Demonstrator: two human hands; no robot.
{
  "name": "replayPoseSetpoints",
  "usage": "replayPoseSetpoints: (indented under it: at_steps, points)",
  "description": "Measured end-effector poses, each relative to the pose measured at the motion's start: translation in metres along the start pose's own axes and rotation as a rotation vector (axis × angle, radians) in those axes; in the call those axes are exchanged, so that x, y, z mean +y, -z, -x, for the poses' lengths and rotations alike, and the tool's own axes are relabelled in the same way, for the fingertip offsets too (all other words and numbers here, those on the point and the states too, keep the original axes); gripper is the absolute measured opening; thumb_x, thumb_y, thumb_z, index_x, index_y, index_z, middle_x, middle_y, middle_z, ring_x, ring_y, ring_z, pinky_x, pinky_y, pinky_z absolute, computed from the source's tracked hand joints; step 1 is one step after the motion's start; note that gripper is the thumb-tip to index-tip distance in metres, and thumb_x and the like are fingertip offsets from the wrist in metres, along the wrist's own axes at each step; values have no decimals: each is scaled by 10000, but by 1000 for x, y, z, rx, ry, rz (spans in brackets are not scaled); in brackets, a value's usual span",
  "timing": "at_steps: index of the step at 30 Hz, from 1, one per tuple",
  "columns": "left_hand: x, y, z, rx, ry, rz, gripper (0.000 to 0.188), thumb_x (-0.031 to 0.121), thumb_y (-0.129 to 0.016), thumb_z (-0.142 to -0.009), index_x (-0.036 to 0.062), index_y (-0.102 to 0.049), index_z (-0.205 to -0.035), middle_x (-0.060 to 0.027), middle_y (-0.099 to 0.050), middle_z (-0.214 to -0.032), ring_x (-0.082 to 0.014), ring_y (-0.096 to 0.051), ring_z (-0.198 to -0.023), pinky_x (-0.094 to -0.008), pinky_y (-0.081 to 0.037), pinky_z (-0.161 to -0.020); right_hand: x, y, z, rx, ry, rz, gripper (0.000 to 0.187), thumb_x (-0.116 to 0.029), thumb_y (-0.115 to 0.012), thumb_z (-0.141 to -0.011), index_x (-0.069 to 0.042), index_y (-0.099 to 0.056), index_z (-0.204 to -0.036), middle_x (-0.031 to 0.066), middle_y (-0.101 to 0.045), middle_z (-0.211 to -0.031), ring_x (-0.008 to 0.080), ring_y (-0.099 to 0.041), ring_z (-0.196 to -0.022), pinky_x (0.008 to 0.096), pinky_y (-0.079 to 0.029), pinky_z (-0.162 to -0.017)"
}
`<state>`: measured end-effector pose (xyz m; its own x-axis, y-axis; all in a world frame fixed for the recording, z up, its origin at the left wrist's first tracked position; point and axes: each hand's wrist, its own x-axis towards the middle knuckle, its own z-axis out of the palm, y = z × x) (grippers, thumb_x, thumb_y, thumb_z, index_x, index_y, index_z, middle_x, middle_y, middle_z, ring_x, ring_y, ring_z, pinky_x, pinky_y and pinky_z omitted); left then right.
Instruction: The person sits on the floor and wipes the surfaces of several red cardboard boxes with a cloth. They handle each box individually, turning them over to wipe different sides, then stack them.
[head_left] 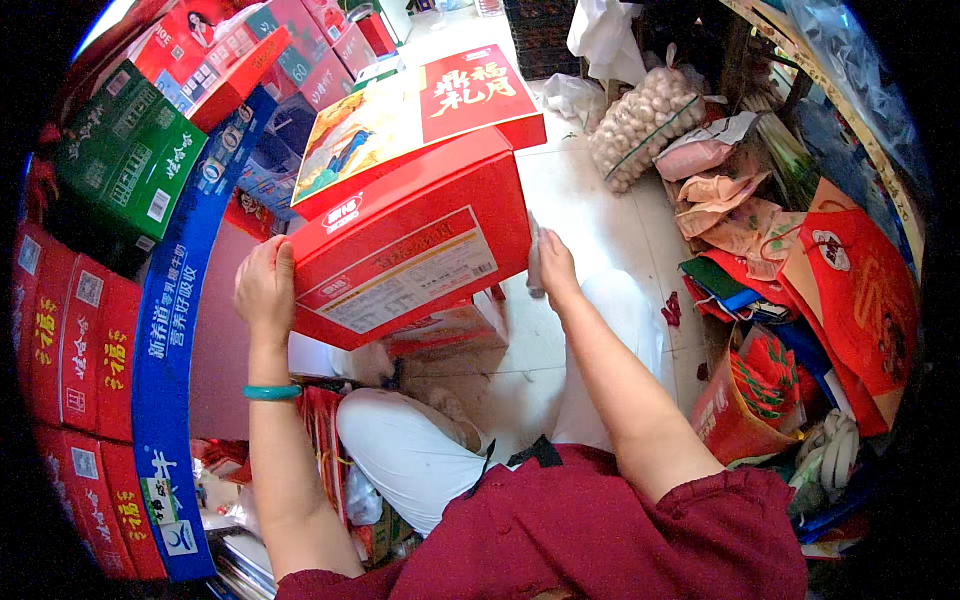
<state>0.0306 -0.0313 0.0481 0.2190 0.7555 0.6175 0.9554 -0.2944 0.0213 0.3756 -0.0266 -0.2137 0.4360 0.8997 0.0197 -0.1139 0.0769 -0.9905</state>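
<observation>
A large red gift box (440,215) is tilted up over my lap, with a white printed label on the side toward me. My left hand (265,285), below a green bangle (272,392), grips its left edge, thumb on the near side. At the box's right side, my right hand (553,265) is closed on a flat grey cloth-like piece (535,262) against the box; its fingertips are partly hidden. Just beyond lies another gift box (480,95), red with a colourful picture on its lid. Under the tilted box, part of another red box (450,328) shows.
Stacked red cartons (75,340), a green carton (125,160) and a blue display edge (170,310) line the left. To the right are a net bag of garlic (645,130), a red gift bag (845,290) and a bag of red packets (765,380). Pale tiles (560,190) cover the floor.
</observation>
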Motion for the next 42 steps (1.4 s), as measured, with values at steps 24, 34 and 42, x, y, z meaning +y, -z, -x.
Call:
replayPoseSetpoints:
  at_steps: [24, 34, 42]
  points:
    - [32, 14, 133, 453, 434, -67, 682, 567, -425, -905, 59, -357, -1355, -203, -203, -1453, -392, -194, -1353, -541, -159, -1094, -66, 8, 37, -310, -634, -635, 413, -408, -448, -946, -86, -550, -1184, 100, -627, -1112, 241, -610, -997, 413, -484, -895]
    - [14, 26, 187, 806, 1051, 1254, 590, 375, -564, -916, -28, -381, -1305, -165, -467, -1275, -253, -486, -1165, -412, -398, -994, -32, 14, 34, -356, -670, -776, 360, -345, -488, -929, -61, -558, -1139, 119, -628, -1076, 231, -616, -964, 393, -498, -876]
    - [-12, 27, 247, 344, 1292, 1798, 640, 507, -468, -921, -15, -445, -1291, -170, -509, -1302, -299, -495, -1200, -480, -369, -1027, -44, 7, 42, -319, -502, -687, 364, -345, -496, -915, -30, -558, -1085, 125, -621, -1027, 217, -609, -908, 365, -502, -826]
